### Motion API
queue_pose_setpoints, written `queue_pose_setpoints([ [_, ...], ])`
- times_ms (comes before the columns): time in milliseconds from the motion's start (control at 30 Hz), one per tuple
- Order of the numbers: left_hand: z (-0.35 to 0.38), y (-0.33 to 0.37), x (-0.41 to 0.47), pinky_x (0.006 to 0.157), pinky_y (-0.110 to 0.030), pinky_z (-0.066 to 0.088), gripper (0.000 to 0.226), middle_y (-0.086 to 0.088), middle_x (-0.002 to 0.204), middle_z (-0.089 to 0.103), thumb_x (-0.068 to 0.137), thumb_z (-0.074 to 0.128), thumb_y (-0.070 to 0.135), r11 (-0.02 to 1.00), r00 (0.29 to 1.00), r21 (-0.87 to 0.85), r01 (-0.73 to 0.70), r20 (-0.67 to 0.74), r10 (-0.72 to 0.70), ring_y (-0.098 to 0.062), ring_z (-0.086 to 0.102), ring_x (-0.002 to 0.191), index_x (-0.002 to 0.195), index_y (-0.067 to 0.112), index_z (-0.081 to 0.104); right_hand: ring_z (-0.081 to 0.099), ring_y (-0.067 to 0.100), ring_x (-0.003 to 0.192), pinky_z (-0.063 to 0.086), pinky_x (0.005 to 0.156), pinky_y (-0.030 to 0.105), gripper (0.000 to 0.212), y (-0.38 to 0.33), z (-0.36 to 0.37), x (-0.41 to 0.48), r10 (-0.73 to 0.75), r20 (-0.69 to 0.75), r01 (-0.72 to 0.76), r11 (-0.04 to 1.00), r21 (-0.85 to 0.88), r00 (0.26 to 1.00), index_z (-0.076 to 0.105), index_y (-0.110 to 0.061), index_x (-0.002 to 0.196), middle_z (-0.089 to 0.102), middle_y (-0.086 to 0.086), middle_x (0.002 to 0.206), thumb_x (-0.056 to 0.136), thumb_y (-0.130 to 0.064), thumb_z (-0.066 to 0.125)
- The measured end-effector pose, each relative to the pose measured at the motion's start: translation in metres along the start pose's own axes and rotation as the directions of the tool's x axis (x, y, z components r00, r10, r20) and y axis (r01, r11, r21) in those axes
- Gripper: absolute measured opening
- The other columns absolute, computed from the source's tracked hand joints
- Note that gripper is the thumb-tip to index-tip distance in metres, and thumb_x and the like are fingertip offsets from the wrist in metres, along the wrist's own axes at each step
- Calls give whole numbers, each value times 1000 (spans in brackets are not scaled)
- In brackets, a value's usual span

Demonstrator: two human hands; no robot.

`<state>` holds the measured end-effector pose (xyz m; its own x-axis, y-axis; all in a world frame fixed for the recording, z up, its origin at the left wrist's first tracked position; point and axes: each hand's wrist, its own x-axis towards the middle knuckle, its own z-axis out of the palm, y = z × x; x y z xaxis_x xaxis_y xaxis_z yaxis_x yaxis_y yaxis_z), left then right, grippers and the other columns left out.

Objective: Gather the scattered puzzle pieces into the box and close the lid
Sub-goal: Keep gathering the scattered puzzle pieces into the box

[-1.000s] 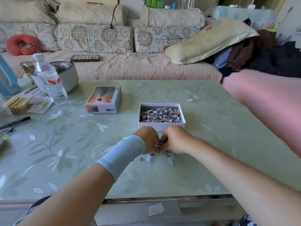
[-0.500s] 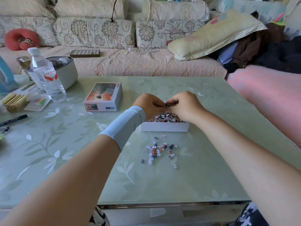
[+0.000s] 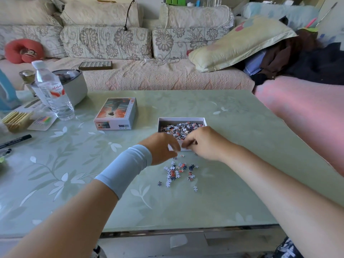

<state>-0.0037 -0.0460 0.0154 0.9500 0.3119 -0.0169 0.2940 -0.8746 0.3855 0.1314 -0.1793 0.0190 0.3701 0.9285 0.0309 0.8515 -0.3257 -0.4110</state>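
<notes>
Both grips sit right at the near wall of the open box [image 3: 181, 120]. The left grip [image 3: 162, 148] is at its near-left corner and the right grip [image 3: 202, 144] is over its near-right corner. Fingers are curled on both, and honestly I can't tell if either is pinching anything. The box sits on the green counter [image 3: 223, 192] with a heap of pieces [image 3: 181, 128] inside. The loose puzzle pieces [image 3: 178, 171] lie scattered just on my side of the box. The lid [image 3: 116, 113] lies picture-up to the left of the box, not touching it, and a water bottle [image 3: 54, 92] stands further left.
</notes>
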Motion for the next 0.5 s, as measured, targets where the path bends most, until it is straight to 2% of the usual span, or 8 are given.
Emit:
queue_pose_setpoints([
  [33, 6, -1, -4, 95, -32, 47, 26, 11, 117, 61, 86, 65, 32, 997, 998, 71, 2, 65, -7, -12, 59, 99, 113, 32, 66, 64, 11, 94, 50, 82, 17, 33, 0, 7, -2, 2, 34, 0, 998, -61, 999, 75, -26, 105, 72, -6, 108, 88, -3, 58],
  [100, 16, -3, -10, 107, -36, 38, 47, 8, 141, 47, 89, 60, 39, 983, 983, 186, -15, 183, -19, -16, 48, 124, 134, 28, 51, 63, 23, 103, 54, 83, 34, 44, 0, 21, -8, 23, 121, 7, 969, -246, 992, 69, -26, 114, 66, 0, 117, 86, 2, 51],
  [167, 22, -3, -15, 113, -38, 30, 55, 6, 149, 38, 91, 56, 41, 967, 968, 250, -49, 251, -16, -18, 37, 134, 142, 25, 42, 56, 29, 107, 50, 79, 38, 43, -4, 33, -14, 16, 192, 62, 918, -392, 981, 63, -16, 117, 54, 7, 118, 84, 6, 47],
  [267, 20, -1, -23, 110, -32, 34, 45, 9, 139, 48, 90, 58, 39, 985, 972, 162, -51, 233, 12, -14, 44, 128, 134, 30, 51, 52, 28, 109, 48, 80, 38, 47, -10, 37, -18, 1, 211, 83, 918, -387, 978, 63, -15, 120, 50, 7, 116, 83, 9, 48],
  [367, 11, -2, -32, 102, -28, 41, 41, 11, 126, 55, 86, 65, 39, 998, 982, 51, -39, 188, 29, -10, 53, 114, 126, 36, 57, 56, 23, 107, 49, 88, 38, 52, -9, 27, -20, 27, 220, 22, 976, -215, 975, 64, -21, 124, 58, 1, 116, 85, 8, 44],
  [400, 8, -2, -34, 99, -28, 43, 45, 11, 124, 55, 83, 68, 40, 998, 981, 49, -35, 190, 25, -11, 55, 110, 126, 36, 56, 56, 21, 109, 48, 90, 34, 47, -9, 21, -22, 45, 211, -11, 987, -162, 976, 61, -23, 126, 58, -1, 117, 90, 2, 45],
  [467, 4, -5, -39, 97, -31, 46, 58, 8, 119, 53, 75, 75, 43, 996, 971, 90, 18, 237, -39, -13, 55, 104, 127, 35, 52, 55, 18, 110, 45, 88, 28, 36, -6, 10, -29, 89, 231, -64, 992, -112, 969, 56, -26, 130, 55, -4, 117, 95, -21, 58],
  [500, 4, -6, -41, 96, -33, 46, 64, 8, 115, 53, 71, 78, 46, 990, 957, 130, 56, 277, -90, -15, 55, 102, 127, 34, 49, 55, 18, 110, 45, 86, 27, 48, -5, 6, -32, 120, 280, -88, 988, -124, 953, 52, -29, 133, 53, -5, 118, 88, -35, 68],
])
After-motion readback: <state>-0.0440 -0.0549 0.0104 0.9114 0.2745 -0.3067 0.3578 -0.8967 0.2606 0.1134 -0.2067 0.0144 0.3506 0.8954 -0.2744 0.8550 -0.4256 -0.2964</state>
